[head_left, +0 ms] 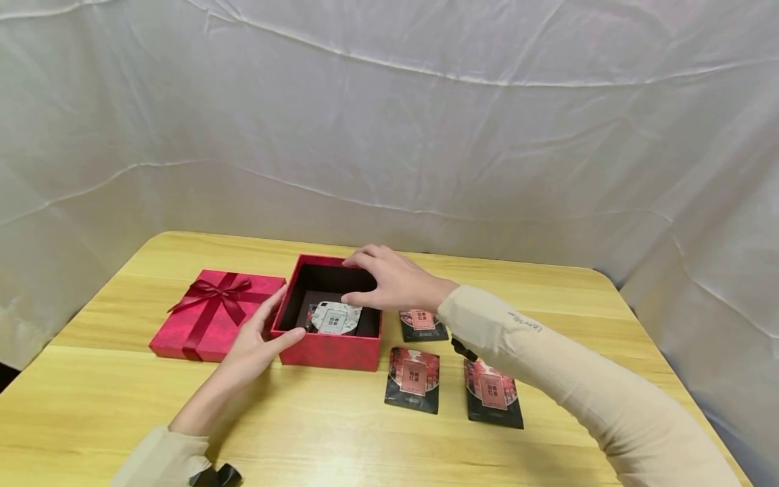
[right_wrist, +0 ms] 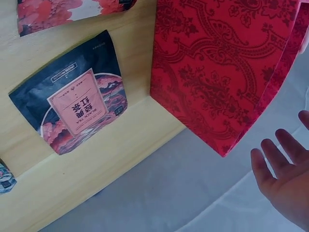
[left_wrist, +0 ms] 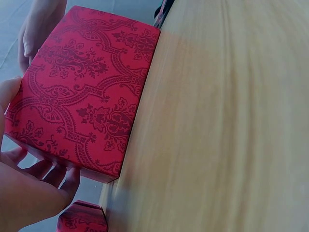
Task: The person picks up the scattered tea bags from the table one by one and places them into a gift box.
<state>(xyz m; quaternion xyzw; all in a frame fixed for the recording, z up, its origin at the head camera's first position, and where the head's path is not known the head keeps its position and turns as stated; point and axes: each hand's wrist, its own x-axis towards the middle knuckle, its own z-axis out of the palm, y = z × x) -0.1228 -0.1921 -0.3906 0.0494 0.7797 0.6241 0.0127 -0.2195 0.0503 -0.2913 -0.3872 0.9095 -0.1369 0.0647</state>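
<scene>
A red patterned gift box [head_left: 331,352] stands uncovered on the table, its inside dark. A pale, marbled tea packet [head_left: 337,318] lies in it, partly over another dark-edged packet. My left hand [head_left: 252,345] holds the box at its near left corner, thumb at the front rim and fingers along the left wall. Above the right rim hovers my right hand [head_left: 392,279], fingers spread and bent, thumb over the inside; nothing shows in its grasp. In the right wrist view its fingers [right_wrist: 276,157] stand apart from the box wall [right_wrist: 212,63].
Left of the box lies its red lid [head_left: 209,314] with a dark ribbon bow. To the right are black-and-red tea packets: one close to the box [head_left: 424,326], one in front [head_left: 412,380], one under the right forearm [head_left: 493,393]. A pale cloth [head_left: 389,135] hangs behind the table.
</scene>
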